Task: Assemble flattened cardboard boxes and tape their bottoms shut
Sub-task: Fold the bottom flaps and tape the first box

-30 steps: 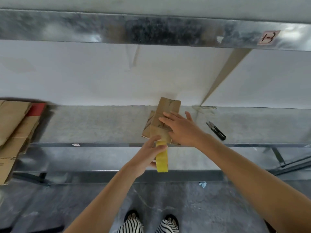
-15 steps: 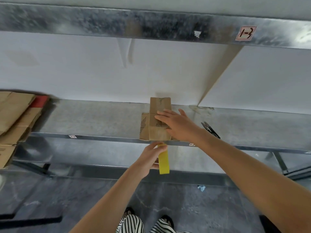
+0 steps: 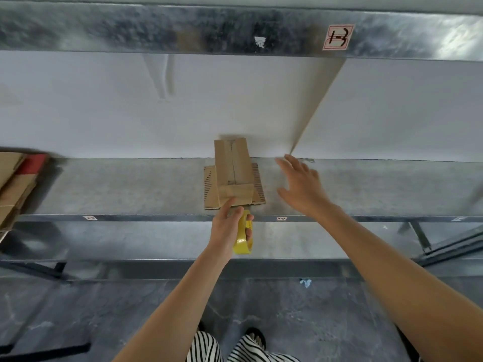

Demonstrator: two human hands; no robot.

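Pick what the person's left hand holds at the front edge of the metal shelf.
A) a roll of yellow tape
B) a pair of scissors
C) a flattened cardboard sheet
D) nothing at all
A: the left hand grips the roll of yellow tape in front of the small cardboard box, while the right hand hovers open beside the box.

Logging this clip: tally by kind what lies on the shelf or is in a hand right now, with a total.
Cardboard box: 1
Flat cardboard sheet under the box: 1
Stack of flattened cardboard at the left edge: 1 (its sheets cannot be counted)
Red item by that stack: 1
Yellow tape roll, held by the left hand: 1
Total: 5
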